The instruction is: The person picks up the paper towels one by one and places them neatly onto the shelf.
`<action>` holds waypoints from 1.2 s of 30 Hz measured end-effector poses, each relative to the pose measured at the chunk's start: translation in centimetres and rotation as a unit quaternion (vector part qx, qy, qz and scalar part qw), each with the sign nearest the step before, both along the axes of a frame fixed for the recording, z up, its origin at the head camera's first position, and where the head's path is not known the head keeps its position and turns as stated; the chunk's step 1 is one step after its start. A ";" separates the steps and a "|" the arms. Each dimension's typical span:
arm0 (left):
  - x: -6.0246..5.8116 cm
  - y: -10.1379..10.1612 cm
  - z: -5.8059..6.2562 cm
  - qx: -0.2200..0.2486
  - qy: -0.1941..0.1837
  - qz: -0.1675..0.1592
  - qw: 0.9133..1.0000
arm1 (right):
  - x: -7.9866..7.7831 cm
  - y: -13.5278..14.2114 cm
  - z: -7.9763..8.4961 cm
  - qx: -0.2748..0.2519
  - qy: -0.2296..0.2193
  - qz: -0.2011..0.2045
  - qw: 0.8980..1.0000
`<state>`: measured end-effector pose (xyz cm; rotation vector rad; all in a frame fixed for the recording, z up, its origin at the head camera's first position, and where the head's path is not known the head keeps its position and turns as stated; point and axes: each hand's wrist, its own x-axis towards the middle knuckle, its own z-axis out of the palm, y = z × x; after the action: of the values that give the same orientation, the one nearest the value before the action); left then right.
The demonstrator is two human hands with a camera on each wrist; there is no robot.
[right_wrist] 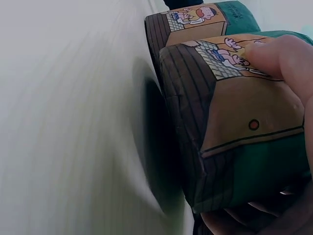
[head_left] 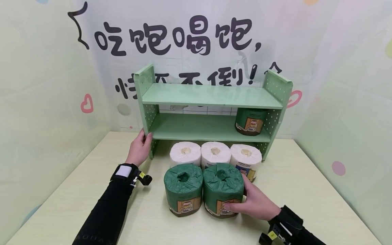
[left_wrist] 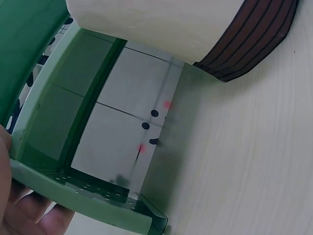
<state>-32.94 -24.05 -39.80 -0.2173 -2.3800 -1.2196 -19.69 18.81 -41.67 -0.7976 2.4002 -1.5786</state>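
In the head view, the left hand (head_left: 140, 148) grips the left side panel of the green shelf (head_left: 211, 94), thumb at the front edge, most of its fingers hidden behind. The right hand (head_left: 256, 202) is curled round the right-hand green roll (head_left: 222, 190), which is in front of the shelf above the pale table (head_left: 312, 197); its thumb lies over the printed label, and the far fingers are largely concealed. The left-hand green roll (head_left: 183, 192) is just beside it. These two hide the lower parts of three white rolls (head_left: 215, 157) in a row behind; the rightmost shows most of its printed side. Another green roll (head_left: 250, 121) sits at the right end of the middle board, its top concealed by the board above. The shelf also covers part of the wall lettering (head_left: 199, 35). The left wrist view shows the left hand only in the lower left corner, fingers under the side panel; a roll with a brown striped band is cut off at the top. In the right wrist view, the gripped roll fills the right side; the dark patch beneath is blurred, and whether its base touches the table I cannot tell.
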 end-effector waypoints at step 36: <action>0.5 0.0 0.2 -0.001 -0.002 -0.001 1.000 | 1.0 0.6 3.4 -0.020 0.080 0.022 0.996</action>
<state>-32.49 -24.00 -39.58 -0.2187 -2.3841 -1.2209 -18.73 19.41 -38.30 -1.0132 2.4477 -1.6074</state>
